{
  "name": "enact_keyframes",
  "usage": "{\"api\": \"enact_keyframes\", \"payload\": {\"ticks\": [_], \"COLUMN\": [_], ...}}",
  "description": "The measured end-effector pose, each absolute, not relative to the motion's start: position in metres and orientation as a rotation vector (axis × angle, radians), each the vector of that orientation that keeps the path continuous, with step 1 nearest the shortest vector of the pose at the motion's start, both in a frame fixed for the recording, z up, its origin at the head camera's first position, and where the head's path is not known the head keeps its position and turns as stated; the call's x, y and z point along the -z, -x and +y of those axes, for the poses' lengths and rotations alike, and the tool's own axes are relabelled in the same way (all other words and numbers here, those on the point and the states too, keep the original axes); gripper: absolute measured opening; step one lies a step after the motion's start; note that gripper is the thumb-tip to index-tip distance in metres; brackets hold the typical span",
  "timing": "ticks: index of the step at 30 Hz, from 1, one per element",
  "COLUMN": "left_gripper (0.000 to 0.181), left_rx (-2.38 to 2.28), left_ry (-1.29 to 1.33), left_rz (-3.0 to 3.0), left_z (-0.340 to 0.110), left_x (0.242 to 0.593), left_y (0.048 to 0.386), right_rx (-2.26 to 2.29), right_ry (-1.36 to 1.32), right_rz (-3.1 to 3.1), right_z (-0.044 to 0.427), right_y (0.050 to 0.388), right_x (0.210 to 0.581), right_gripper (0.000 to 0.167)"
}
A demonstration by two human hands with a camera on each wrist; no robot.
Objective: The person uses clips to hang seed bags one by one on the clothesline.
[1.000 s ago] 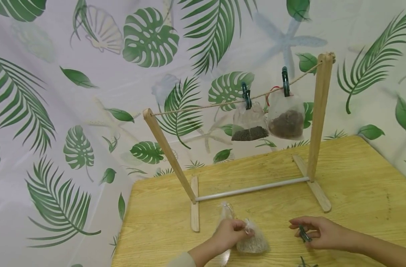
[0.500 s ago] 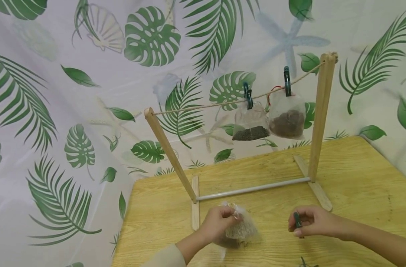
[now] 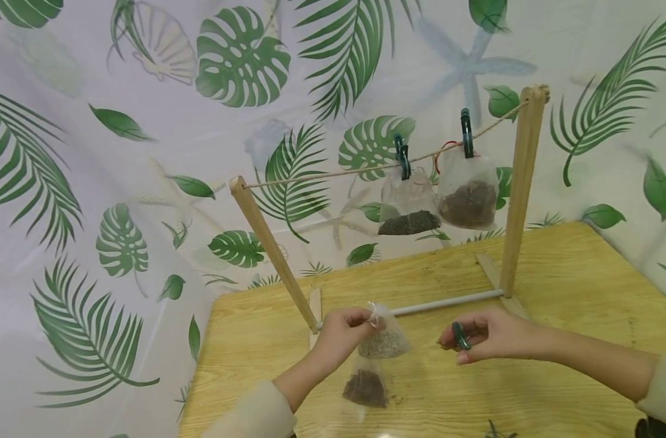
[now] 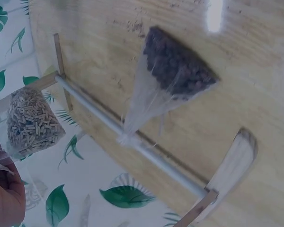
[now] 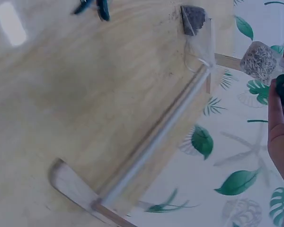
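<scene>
I have the pellet bag (image 3: 385, 342) held in front of the white rod (image 3: 448, 302), toward its left end. Its long axis is tilted: gathered neck uppermost at the fingers, filled base hanging down and to the right in the head view. The left hand (image 3: 340, 336) is clamped on the neck. The right hand (image 3: 489, 336), apart from the bag, pinches a dark green clip (image 3: 461, 336), which slants from upper left to lower right. Below the pellet bag, I see a dark-filled bag (image 3: 364, 388) on the tabletop (image 3: 585, 292), its neck toward the rod. Beyond, a cord (image 3: 322, 176) carries a black-grain bag (image 3: 410, 223) and a brown-filled bag (image 3: 469, 204), each pegged up.
</scene>
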State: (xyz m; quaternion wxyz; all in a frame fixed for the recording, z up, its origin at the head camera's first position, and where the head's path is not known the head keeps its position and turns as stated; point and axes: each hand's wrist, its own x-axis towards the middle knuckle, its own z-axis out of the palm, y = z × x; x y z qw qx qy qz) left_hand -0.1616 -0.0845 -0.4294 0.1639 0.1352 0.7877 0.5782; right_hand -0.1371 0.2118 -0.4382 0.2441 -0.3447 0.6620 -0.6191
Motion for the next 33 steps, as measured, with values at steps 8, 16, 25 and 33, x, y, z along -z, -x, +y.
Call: {"api": "enact_keyframes", "payload": {"ticks": [8,16,25,33], "left_gripper": [0.011,0.010,0.015,0.019], "left_rx": [-1.736,-1.814,-1.878,-2.065], "left_ry": [-0.383,-0.456,-0.591,-0.572], "left_rz": [2.327,2.504,2.615,2.516], "left_z": [-0.085,-0.084,-0.082,-0.080], "left_x": [0.401,0.366,0.338,0.317], "left_y": [0.177,0.193,0.217,0.226], "right_rx": [1.581,1.381,1.437,1.564], "right_ry": [1.021,1.143,0.999,1.081], "right_rz": [2.016,2.281,2.410,2.477], "right_z": [0.189,0.172,0.162,0.141], "right_y": [0.157,0.173,0.187,0.196], "right_x": [0.381,0.325,0.273,0.234], "right_gripper": [0.035,0.030,0.028,0.027]}}
